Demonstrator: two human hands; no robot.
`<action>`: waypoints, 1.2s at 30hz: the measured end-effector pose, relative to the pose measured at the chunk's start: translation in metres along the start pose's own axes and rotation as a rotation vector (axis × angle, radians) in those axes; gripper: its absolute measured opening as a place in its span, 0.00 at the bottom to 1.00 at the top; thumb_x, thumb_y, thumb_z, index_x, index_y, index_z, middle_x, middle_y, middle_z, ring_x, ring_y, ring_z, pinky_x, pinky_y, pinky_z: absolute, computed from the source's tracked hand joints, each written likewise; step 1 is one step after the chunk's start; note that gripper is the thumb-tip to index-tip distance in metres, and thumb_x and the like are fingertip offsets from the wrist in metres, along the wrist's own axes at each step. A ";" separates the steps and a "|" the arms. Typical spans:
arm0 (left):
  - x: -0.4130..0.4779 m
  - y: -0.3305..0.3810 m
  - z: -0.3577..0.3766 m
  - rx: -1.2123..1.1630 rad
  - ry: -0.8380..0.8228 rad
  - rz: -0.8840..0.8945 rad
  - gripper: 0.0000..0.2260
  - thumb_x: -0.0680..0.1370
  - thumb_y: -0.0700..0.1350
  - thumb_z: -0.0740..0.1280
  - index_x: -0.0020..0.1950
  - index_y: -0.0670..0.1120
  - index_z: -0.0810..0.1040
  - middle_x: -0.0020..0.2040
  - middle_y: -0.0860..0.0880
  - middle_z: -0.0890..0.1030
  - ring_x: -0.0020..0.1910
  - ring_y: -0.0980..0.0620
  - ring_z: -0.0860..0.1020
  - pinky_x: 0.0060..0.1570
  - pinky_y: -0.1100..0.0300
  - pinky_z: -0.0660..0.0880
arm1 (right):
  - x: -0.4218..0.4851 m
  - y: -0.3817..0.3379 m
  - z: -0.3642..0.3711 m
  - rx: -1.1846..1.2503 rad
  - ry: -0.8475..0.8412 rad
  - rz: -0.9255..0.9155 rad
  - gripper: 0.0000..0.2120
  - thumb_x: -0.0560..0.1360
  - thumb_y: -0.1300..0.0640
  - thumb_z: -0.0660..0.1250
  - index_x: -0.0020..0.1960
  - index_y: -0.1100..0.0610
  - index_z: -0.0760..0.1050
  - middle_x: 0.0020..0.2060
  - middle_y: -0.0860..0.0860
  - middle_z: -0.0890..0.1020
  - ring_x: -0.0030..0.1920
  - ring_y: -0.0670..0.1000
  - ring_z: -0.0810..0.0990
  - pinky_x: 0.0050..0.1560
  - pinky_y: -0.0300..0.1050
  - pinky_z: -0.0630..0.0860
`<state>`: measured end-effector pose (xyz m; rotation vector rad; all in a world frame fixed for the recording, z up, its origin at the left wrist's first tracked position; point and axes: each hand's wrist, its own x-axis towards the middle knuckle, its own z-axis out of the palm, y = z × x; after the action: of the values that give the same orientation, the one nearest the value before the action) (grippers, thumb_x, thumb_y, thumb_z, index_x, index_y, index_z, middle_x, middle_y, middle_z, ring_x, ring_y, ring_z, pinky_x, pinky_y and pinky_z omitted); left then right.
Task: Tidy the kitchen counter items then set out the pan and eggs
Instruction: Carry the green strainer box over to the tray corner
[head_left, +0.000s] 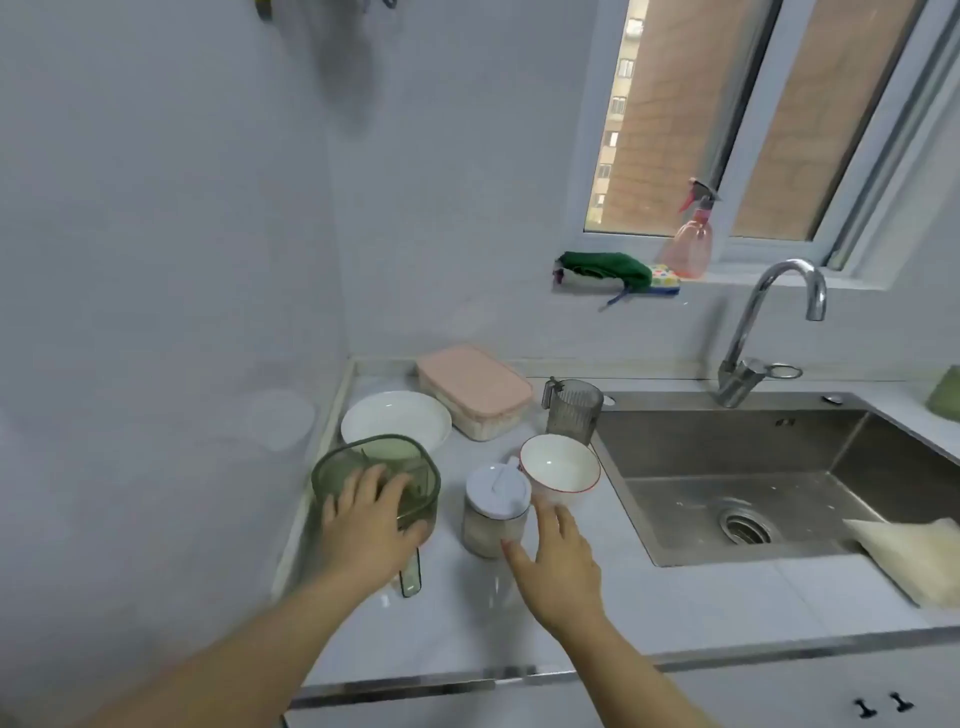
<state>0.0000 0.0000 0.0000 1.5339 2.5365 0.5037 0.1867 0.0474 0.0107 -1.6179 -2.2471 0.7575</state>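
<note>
A: Left hand (363, 525)?
B: On the green container (358, 462), front left of the counter (675, 597). Fingers curl over the near rim, thumb on the outside wall. It grips it. The container's handle sticks out toward the person under the wrist.

A: Right hand (558, 561)?
B: Spread flat, fingers straight, holding nothing. It is just beside the white-lidded jar (496, 506), with its fingertips near the red-rimmed bowl (560, 465). Can't tell if it touches either one.

A: Jar and bowl?
B: Upright, side by side, the bowl against the jar's lid. Both sit between the green container and the sink (727, 467).

A: Behind them?
B: White plate (397, 421) right behind the green container. Pink-lidded box (475, 387) sits at the back wall, and a grey jug (571, 408) by the sink's corner.

A: Rest?
B: Faucet (763, 322) behind the sink, pale cloth (914, 551) over its right edge. On the sill are a green cloth (605, 265), a sponge (666, 275) and a pink spray bottle (691, 244).
</note>
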 end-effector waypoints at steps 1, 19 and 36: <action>-0.001 -0.003 0.001 -0.017 0.028 -0.045 0.26 0.76 0.57 0.61 0.73 0.55 0.59 0.76 0.50 0.55 0.76 0.47 0.51 0.73 0.50 0.53 | 0.003 -0.001 0.001 0.016 0.033 -0.018 0.27 0.79 0.46 0.56 0.75 0.49 0.53 0.74 0.50 0.59 0.70 0.54 0.63 0.66 0.48 0.62; -0.019 -0.031 0.021 -0.811 0.116 -0.309 0.25 0.78 0.41 0.64 0.74 0.46 0.62 0.76 0.55 0.52 0.75 0.53 0.57 0.72 0.59 0.56 | 0.018 -0.047 0.068 0.508 -0.421 -0.040 0.18 0.79 0.53 0.56 0.68 0.56 0.67 0.58 0.51 0.76 0.58 0.51 0.74 0.58 0.42 0.69; -0.021 -0.044 0.023 -0.665 0.103 -0.249 0.20 0.81 0.46 0.59 0.73 0.47 0.64 0.77 0.54 0.52 0.76 0.55 0.53 0.71 0.60 0.52 | 0.020 -0.065 0.095 0.759 -0.515 0.142 0.11 0.81 0.52 0.53 0.49 0.55 0.71 0.38 0.48 0.73 0.38 0.45 0.70 0.39 0.38 0.66</action>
<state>-0.0204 -0.0327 -0.0385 0.9573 2.2256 1.2477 0.0808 0.0264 -0.0338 -1.2835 -1.7386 1.9516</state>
